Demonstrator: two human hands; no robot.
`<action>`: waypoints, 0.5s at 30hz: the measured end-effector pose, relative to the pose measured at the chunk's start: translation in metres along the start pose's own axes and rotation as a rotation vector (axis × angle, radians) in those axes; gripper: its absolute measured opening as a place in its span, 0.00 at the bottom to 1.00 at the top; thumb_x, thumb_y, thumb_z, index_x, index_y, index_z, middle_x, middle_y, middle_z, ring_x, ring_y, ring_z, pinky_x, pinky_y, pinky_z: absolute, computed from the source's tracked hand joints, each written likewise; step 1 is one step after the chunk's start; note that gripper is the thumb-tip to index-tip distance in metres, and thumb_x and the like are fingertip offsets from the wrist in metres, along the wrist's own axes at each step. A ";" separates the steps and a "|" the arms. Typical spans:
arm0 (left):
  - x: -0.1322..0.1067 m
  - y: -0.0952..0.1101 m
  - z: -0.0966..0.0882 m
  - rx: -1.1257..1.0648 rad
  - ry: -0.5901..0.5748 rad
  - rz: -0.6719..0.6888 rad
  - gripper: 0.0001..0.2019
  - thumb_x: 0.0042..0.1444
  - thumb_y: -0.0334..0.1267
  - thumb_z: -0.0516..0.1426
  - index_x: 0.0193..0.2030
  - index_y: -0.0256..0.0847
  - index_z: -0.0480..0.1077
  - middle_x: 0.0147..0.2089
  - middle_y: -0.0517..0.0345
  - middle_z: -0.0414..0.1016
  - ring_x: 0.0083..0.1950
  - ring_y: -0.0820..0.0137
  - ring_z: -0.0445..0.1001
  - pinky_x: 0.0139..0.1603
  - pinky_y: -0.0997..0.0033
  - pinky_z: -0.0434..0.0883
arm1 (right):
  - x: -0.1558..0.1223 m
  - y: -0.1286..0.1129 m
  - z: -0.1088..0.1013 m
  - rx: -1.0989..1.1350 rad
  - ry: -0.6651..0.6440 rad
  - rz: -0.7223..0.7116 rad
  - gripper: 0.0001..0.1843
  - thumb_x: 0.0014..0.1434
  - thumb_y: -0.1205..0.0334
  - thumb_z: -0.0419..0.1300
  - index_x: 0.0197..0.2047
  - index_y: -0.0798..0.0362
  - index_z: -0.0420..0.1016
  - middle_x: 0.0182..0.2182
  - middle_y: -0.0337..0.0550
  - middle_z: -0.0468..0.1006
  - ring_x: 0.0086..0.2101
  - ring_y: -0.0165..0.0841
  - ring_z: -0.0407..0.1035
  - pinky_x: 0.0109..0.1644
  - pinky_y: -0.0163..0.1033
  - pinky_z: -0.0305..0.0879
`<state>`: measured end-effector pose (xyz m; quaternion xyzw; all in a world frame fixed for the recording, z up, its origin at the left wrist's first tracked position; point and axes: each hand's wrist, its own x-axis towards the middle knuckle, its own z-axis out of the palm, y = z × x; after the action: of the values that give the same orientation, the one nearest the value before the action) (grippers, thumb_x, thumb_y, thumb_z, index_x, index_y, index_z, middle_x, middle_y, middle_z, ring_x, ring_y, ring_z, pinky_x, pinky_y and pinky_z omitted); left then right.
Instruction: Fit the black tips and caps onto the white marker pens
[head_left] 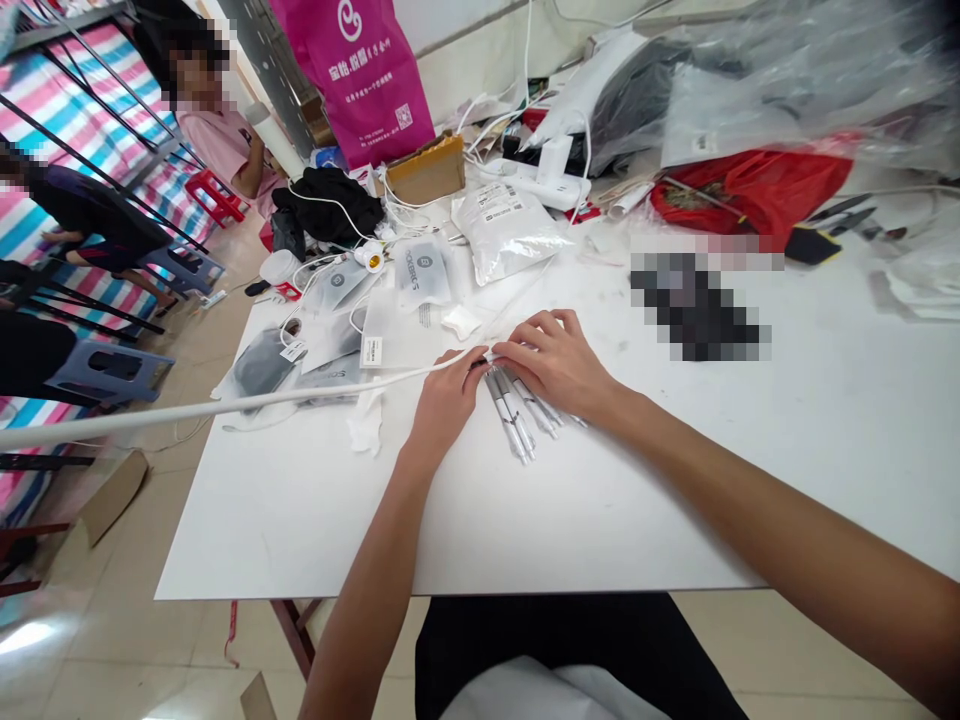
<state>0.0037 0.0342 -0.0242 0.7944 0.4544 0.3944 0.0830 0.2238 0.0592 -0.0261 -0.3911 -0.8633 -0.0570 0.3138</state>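
Where two bare hands meet at the centre of the frame, several slim silver-white pen-shaped sticks in clear film (510, 415) lie on a white flat-topped table (300, 530), their lower ends fanned toward the bottom edge.

Left hand (447, 402): thumb and forefinger clamped on the sticks' upper ends.
Right hand (561, 365): fingers bent and bunched over the same ends, tips beside the left fingertips; whether they grip, cannot tell.

Left of centre: frosted plastic packets with dark print (424, 272).
Above centre: one stuffed, labelled white plastic pouch (510, 232); one brown cardboard box (427, 172).
Top centre: one magenta bag with white lettering (367, 95).
Upper right: one crumpled red plastic bag (787, 190).
Left edge to hands: one white cord (225, 405).
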 end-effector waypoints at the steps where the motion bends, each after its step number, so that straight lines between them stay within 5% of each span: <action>1: 0.000 -0.001 0.000 -0.002 0.010 -0.009 0.10 0.74 0.37 0.60 0.59 0.45 0.79 0.52 0.52 0.87 0.52 0.63 0.85 0.58 0.60 0.80 | 0.000 0.001 0.001 -0.014 -0.001 -0.002 0.11 0.78 0.61 0.53 0.53 0.45 0.78 0.43 0.46 0.83 0.48 0.44 0.68 0.57 0.53 0.54; 7: 0.001 -0.003 -0.002 -0.021 0.056 -0.031 0.11 0.73 0.36 0.62 0.59 0.44 0.79 0.53 0.51 0.86 0.54 0.63 0.85 0.60 0.58 0.80 | -0.001 0.003 -0.001 -0.017 -0.076 -0.048 0.23 0.71 0.75 0.51 0.62 0.47 0.74 0.49 0.50 0.79 0.46 0.43 0.68 0.55 0.51 0.56; 15: 0.001 0.001 -0.002 -0.035 -0.020 0.054 0.14 0.76 0.33 0.57 0.63 0.45 0.75 0.56 0.51 0.85 0.59 0.63 0.82 0.63 0.59 0.80 | 0.000 0.000 -0.001 -0.094 -0.014 0.015 0.14 0.74 0.67 0.54 0.53 0.45 0.78 0.45 0.49 0.76 0.43 0.43 0.64 0.50 0.50 0.53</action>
<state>0.0035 0.0339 -0.0216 0.8087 0.4247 0.3966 0.0908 0.2242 0.0587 -0.0258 -0.4124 -0.8589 -0.0921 0.2893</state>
